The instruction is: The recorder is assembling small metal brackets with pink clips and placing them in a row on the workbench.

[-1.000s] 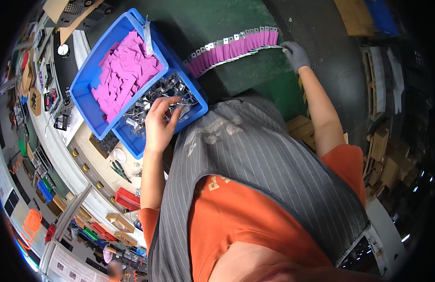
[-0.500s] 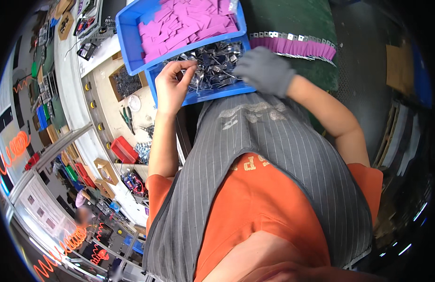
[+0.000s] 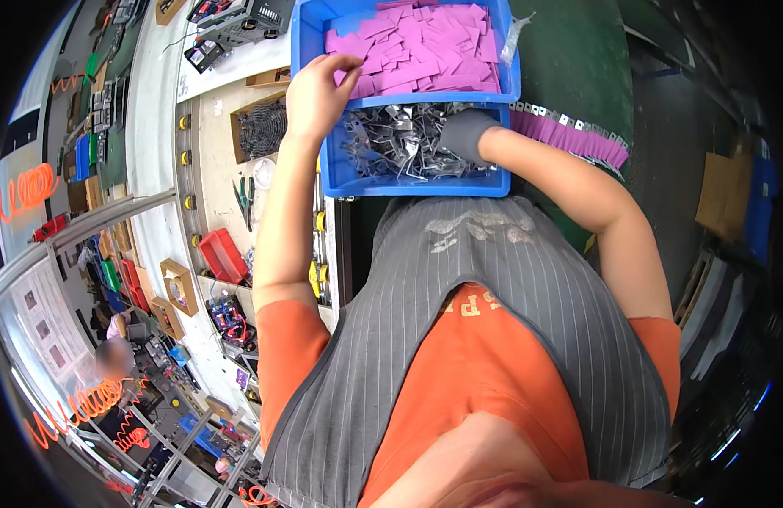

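Note:
My bare left hand hovers over the left side of a blue bin heaped with flat purple strips. Its fingers are bent, and a small gap shows between thumb and fingertips; nothing is visible in it. My right hand, in a grey glove, reaches into the right side of a nearer blue bin. That bin contains tangled shiny bent metal pieces. The gloved fingers are hidden among them. Right of the bins, a row of purple strips with metal tabs lies overlapped on a green surface.
At left, a workbench carries a small box of dark coiled parts, green-handled pliers and a red bin. Clear plastic hangs at the far bin's right rim. A cardboard box stands far right. Another person is in the left background.
My left hand has moved from above the metal pieces to the purple strips. My right hand has gone down into the metal pieces. The whole view has shifted.

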`<action>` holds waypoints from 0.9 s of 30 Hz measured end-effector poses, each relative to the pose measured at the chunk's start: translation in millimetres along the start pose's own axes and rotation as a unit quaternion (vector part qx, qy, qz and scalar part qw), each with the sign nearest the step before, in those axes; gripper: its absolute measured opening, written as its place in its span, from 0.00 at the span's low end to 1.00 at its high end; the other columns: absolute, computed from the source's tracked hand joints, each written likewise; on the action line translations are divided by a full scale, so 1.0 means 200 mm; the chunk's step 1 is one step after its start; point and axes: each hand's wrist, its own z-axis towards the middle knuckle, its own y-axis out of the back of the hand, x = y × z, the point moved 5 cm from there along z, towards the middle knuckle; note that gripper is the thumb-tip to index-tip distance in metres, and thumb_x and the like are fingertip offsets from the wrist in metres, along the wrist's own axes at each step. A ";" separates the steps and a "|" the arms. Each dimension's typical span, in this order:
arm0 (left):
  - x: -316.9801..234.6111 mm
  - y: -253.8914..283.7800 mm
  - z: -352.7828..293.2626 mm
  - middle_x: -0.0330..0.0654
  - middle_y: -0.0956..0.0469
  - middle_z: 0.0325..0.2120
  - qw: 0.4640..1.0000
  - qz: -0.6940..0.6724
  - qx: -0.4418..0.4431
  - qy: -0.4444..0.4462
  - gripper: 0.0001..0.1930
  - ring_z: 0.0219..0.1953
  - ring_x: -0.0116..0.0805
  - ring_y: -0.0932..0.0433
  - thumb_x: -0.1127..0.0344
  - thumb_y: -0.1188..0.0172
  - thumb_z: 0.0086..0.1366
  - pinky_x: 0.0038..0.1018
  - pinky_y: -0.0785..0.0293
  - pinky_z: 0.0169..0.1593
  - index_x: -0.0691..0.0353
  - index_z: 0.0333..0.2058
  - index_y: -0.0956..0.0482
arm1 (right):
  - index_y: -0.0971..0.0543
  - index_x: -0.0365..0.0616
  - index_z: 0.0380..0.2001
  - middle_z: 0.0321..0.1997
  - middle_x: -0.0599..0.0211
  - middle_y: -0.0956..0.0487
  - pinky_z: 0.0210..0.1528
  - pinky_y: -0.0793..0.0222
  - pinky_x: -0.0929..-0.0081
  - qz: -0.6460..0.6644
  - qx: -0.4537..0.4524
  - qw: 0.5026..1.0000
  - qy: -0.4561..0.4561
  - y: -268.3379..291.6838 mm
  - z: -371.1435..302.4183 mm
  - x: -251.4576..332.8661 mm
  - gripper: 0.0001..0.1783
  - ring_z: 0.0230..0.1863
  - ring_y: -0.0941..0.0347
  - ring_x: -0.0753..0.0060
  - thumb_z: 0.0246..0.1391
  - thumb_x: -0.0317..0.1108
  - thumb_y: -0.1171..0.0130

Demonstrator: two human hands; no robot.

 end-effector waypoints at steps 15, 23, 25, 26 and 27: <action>0.24 -0.18 0.22 0.46 0.19 0.29 0.978 -0.080 0.156 0.114 0.13 0.30 0.37 0.19 0.60 0.38 0.55 0.28 0.25 0.40 0.57 0.38 0.18 | 0.29 0.39 0.42 0.37 0.47 0.22 0.43 0.32 0.56 0.341 -0.082 0.928 -0.126 -0.09 -0.09 0.08 0.17 0.40 0.26 0.46 0.54 0.39 0.51; 0.20 -0.14 0.17 0.46 0.18 0.27 0.988 -0.087 0.095 0.080 0.12 0.29 0.34 0.19 0.62 0.40 0.58 0.26 0.26 0.38 0.61 0.38 0.18 | 0.22 0.42 0.37 0.35 0.49 0.21 0.42 0.29 0.60 0.245 -0.181 0.939 -0.160 0.00 -0.26 0.08 0.12 0.40 0.23 0.50 0.48 0.29 0.49; 0.14 -0.08 0.15 0.46 0.18 0.27 0.995 0.023 0.090 0.037 0.12 0.30 0.34 0.19 0.62 0.40 0.58 0.26 0.26 0.38 0.62 0.38 0.19 | 0.26 0.43 0.44 0.33 0.49 0.21 0.42 0.30 0.58 0.203 -0.236 0.939 -0.148 0.06 -0.31 0.06 0.16 0.39 0.24 0.49 0.49 0.32 0.47; 0.14 -0.06 0.13 0.46 0.18 0.28 0.994 -0.016 0.079 0.068 0.13 0.31 0.34 0.19 0.62 0.40 0.58 0.26 0.26 0.38 0.63 0.37 0.19 | 0.29 0.44 0.47 0.33 0.49 0.22 0.42 0.30 0.58 0.277 -0.244 0.919 -0.140 0.08 -0.33 0.04 0.19 0.39 0.24 0.49 0.50 0.34 0.47; 0.14 -0.05 0.13 0.47 0.19 0.28 0.991 -0.056 0.069 0.095 0.13 0.32 0.34 0.19 0.61 0.40 0.58 0.26 0.26 0.38 0.64 0.37 0.19 | 0.33 0.45 0.50 0.33 0.49 0.22 0.41 0.30 0.58 0.350 -0.251 0.892 -0.135 0.08 -0.35 0.02 0.22 0.38 0.24 0.48 0.51 0.37 0.46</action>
